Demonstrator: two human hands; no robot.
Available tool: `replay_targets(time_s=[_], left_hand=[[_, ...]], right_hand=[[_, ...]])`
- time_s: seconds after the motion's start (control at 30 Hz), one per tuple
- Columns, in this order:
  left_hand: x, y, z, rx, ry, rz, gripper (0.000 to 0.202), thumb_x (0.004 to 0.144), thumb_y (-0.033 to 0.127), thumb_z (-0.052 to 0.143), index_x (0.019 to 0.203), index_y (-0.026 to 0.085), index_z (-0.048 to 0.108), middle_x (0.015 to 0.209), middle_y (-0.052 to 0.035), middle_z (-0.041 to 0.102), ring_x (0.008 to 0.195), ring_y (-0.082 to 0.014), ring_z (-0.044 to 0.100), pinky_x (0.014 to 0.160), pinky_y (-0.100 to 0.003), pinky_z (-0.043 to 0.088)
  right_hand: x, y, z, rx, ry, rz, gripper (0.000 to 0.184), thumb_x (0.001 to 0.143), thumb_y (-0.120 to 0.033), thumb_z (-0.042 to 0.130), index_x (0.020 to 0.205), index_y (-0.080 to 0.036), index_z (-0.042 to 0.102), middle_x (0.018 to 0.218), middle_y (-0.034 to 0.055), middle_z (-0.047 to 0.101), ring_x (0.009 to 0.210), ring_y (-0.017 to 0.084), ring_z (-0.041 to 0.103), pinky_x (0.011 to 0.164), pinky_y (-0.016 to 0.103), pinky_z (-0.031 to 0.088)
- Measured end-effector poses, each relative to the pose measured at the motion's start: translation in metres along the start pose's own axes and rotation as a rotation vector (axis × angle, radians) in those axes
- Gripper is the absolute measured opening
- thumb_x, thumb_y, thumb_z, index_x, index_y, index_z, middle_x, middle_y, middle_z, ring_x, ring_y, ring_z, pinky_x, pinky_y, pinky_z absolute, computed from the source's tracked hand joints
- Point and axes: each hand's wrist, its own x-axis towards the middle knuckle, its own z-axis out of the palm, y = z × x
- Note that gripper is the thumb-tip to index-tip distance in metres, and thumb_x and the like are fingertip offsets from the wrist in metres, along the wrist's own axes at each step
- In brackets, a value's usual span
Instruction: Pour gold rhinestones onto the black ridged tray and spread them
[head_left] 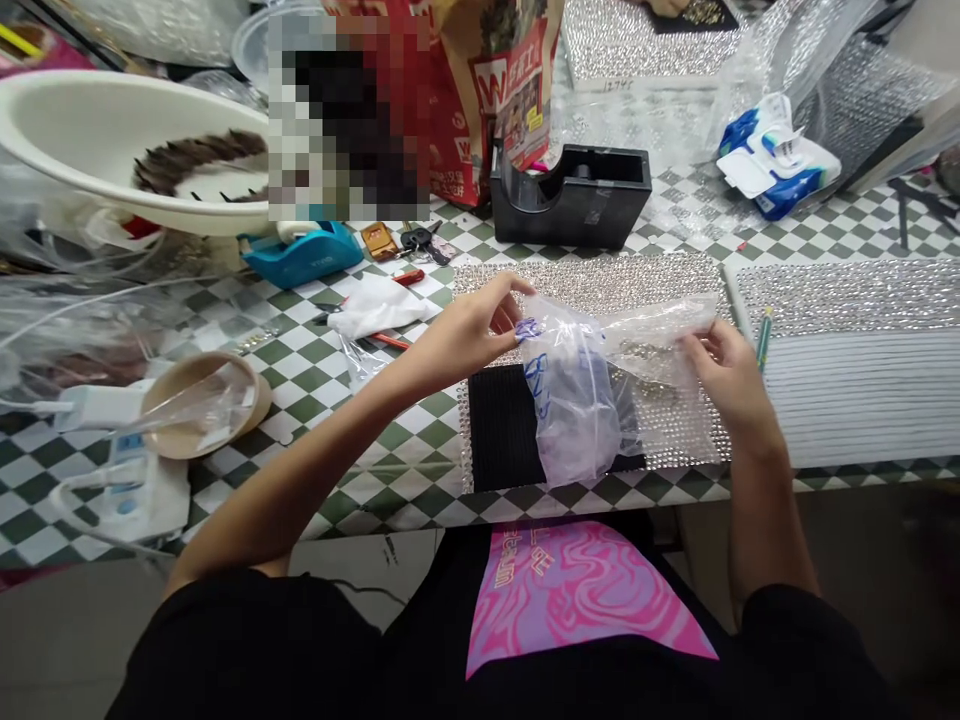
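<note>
Between my hands is a clear plastic bag (574, 420) with blue handwriting on it. My left hand (491, 320) pinches its upper left edge. At the other side, my right hand (724, 365) grips the top right corner of the clear plastic. Small gold-coloured bits (651, 365) show through the right part of the plastic. Beneath the bag lies a sheet of rhinestones (592, 285) with a black ribbed piece (504, 425) on its lower left. A green pencil-like stick (764, 335) lies just right of my right hand.
A black tape dispenser (574, 205) and a red-brown paper bag (457, 120) stand behind the sheet. Left are a blue tape dispenser (304, 255), a white basin (67, 150), a tan bowl (262, 400) and a power strip (161, 495). A wipes pack (780, 160) sits back right, beyond another rhinestone sheet (847, 300).
</note>
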Motion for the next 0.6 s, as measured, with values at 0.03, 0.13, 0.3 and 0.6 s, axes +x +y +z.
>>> replay_targets(time_s=[0.03, 0.13, 0.3, 0.6], left_hand=[[-0.001, 0.000, -0.001, -0.017, -0.002, 0.010, 0.031, 0.088, 0.021, 0.057, 0.119, 0.019, 0.050, 0.085, -0.0010, 0.066, 0.076, -0.0088, 0.062, 0.067, -0.020, 0.050], [-0.006, 0.001, -0.004, -0.034, -0.014, 0.014, 0.029, 0.089, 0.021, 0.056, 0.117, 0.020, 0.049, 0.086, -0.0015, 0.065, 0.075, -0.0086, 0.062, 0.066, -0.019, 0.051], [-0.013, 0.009, -0.012, -0.033, -0.036, -0.020, 0.034, 0.087, 0.020, 0.056, 0.121, 0.018, 0.048, 0.089, -0.0018, 0.065, 0.077, -0.0087, 0.062, 0.070, -0.020, 0.052], [-0.018, 0.017, -0.022, 0.110, -0.097, 0.081, 0.067, 0.081, 0.005, 0.044, 0.146, 0.020, 0.040, 0.092, -0.0018, 0.063, 0.083, -0.0097, 0.060, 0.078, -0.021, 0.049]], right_hand=[[0.000, -0.003, 0.000, 0.019, 0.008, -0.006, 0.028, 0.089, -0.049, 0.059, 0.093, -0.022, 0.056, 0.096, 0.0045, 0.066, 0.092, 0.016, 0.066, 0.081, 0.032, 0.058], [-0.004, -0.014, 0.000, 0.059, 0.024, -0.010, 0.025, 0.091, -0.047, 0.059, 0.094, -0.022, 0.054, 0.098, 0.0055, 0.068, 0.096, 0.018, 0.068, 0.087, 0.035, 0.058], [-0.013, -0.034, -0.002, 0.128, 0.020, 0.013, 0.024, 0.095, -0.044, 0.056, 0.097, -0.022, 0.049, 0.087, 0.0044, 0.071, 0.083, 0.016, 0.071, 0.081, 0.034, 0.060], [-0.019, -0.059, -0.004, 0.183, 0.071, -0.002, 0.026, 0.094, -0.044, 0.058, 0.097, -0.021, 0.047, 0.078, 0.0029, 0.069, 0.071, 0.015, 0.070, 0.063, 0.028, 0.062]])
